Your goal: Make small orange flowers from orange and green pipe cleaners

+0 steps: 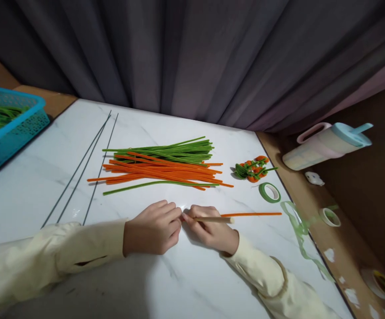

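Both hands (152, 230) (212, 230) meet; stick (212, 219) tip hidden (fingers cover)

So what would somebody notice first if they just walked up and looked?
Probably the bright pile of fuzzy orange and green pipe cleaners in the middle of the white marble table. Just in front of it, the left hand and right hand meet fingertip to fingertip, the right one holding a thin wooden stick against a single orange pipe cleaner. A turquoise plastic basket sits at the far left.
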Available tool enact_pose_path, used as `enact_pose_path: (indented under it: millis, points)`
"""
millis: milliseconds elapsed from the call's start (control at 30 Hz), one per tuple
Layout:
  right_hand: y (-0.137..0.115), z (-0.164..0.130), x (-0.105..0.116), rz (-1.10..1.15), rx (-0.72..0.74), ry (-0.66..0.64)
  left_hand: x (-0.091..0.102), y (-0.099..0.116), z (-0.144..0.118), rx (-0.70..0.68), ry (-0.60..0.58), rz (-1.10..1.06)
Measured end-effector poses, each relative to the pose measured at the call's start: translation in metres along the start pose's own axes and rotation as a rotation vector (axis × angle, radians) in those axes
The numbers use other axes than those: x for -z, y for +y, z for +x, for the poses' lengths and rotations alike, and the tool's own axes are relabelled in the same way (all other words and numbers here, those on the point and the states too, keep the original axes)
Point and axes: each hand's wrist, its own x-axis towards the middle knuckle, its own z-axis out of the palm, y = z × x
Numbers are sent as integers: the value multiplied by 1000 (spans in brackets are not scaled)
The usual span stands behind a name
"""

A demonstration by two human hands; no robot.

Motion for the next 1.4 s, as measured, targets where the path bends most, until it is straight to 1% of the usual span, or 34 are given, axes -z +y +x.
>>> enact_pose_path:
  millis: [67,133,200,267,367,467,567,700,767,933,1133,1233,1400]
  points:
    - [-2,2,-1,-60,52,-27,0,-1,0,4,8,-10]
    - [-3,3,-2,-82,66,-53,0,-1,0,12,19,-22]
    - [-3,3,-3,-91,54,-75,0,-1,0,16,33,-29]
    - [-2,3,-4,-62,13,-59,0,-2,0,11,46,-23]
    - [1,2,-4,108,-152,52,-2,-2,-1,-6,38,-4]
    - [3,2,-2,380,-316,169,-3,-3,-2,-15,21,12]
    - [2,5,0,582,-395,229,-3,-3,-2,-27,9,32]
    - [1,9,2,731,-487,279,-1,-2,-1,-61,-8,29]
    - [1,11,3,767,-510,293,0,-2,-1,-74,-17,23]
    - [1,12,5,748,-531,294,-3,-2,-3,-67,-81,74]
    - [1,10,5,683,-508,207,-4,-2,-4,-104,-90,135]
    - [3,6,4,582,-444,187,-4,-2,-4,-103,-80,141]
    - [3,1,3,299,-245,128,-3,-3,-3,-60,-45,93]
